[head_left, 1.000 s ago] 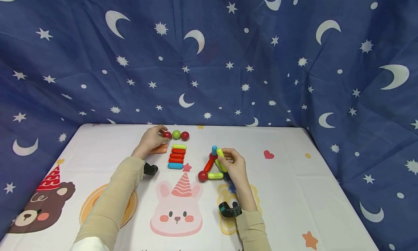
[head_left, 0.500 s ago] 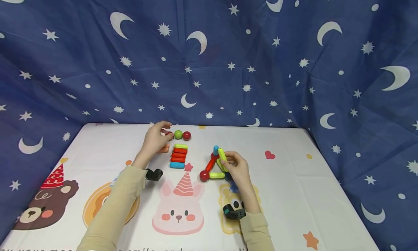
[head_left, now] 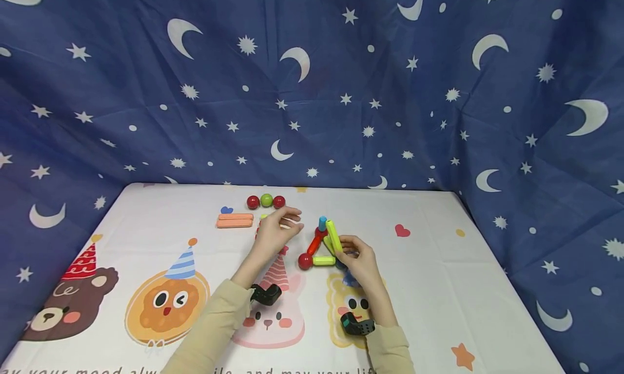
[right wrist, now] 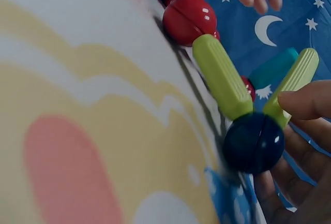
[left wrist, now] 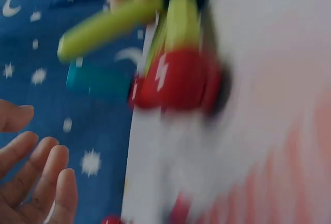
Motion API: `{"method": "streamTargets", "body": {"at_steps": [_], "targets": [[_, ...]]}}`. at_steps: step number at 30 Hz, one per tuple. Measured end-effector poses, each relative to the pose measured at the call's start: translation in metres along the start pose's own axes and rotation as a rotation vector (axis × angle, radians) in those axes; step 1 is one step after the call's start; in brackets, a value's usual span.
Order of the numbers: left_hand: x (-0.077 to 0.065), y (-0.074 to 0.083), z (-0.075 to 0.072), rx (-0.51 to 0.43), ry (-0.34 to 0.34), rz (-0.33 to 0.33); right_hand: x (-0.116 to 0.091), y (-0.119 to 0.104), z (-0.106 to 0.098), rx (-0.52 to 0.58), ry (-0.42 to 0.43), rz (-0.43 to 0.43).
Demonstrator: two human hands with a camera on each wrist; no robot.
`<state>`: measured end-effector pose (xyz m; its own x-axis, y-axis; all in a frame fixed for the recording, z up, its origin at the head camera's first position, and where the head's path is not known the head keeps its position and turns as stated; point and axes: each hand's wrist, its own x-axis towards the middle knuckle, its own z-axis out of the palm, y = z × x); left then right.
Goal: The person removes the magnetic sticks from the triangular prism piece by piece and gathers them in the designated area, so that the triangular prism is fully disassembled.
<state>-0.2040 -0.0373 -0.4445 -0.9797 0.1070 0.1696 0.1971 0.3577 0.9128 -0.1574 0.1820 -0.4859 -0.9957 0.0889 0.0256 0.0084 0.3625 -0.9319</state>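
Observation:
My right hand (head_left: 359,260) pinches an upright, slightly leaning yellow-green rod (head_left: 334,236) between thumb and fingers. In the right wrist view, that rod's lower end meets a dark blue ball (right wrist: 254,142). The ball is one corner of a triangle of rods and balls on the table, with a red ball (head_left: 305,261) at its front left. A red rod (head_left: 314,245) and a lying yellow-green rod (head_left: 324,261) form two sides. At the back corner a short blue rod (head_left: 323,223) stands up. My left hand (head_left: 277,232), fingers loosely bent and holding nothing, hovers left of the triangle.
Behind my left hand, two red balls flank a green ball (head_left: 266,200). Two orange rods (head_left: 235,220) lie to the left. My left hand mostly covers a stack of coloured rods. A blue star-and-moon curtain (head_left: 312,92) hangs behind the printed white tablecloth (head_left: 429,287).
My left hand has left the red ball in the back row and moved right and nearer, uncovering the orange rods. My right hand has shifted slightly nearer, still pinching the yellow-green rod.

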Motion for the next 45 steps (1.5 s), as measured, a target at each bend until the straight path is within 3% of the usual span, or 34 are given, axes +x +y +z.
{"method": "streamTargets", "body": {"at_steps": [5, 11, 15, 24, 29, 35, 45], "targets": [[-0.017, 0.004, 0.030, -0.154, -0.027, -0.066, -0.006, 0.006, -0.003, -0.026, -0.011, 0.030], [-0.024, 0.006, 0.053, -0.267, -0.023, -0.163, -0.009, 0.009, -0.005, -0.031, -0.028, 0.062], [-0.028, 0.008, 0.063, -0.296, -0.025, -0.146, -0.010, 0.009, -0.006, -0.027, -0.037, 0.073], [-0.035, 0.010, 0.076, -0.207, 0.011, -0.112, -0.011, 0.015, -0.006, 0.001, -0.059, 0.081], [-0.033, 0.010, 0.080, -0.172, 0.005, -0.111, -0.012, 0.017, -0.006, 0.015, -0.063, 0.069], [-0.029, 0.008, 0.082, -0.065, -0.006, -0.075, -0.012, 0.015, -0.008, 0.010, -0.069, 0.077], [-0.027, 0.010, 0.084, -0.051, -0.032, -0.061, -0.010, 0.014, -0.010, -0.009, -0.070, 0.075]]}}
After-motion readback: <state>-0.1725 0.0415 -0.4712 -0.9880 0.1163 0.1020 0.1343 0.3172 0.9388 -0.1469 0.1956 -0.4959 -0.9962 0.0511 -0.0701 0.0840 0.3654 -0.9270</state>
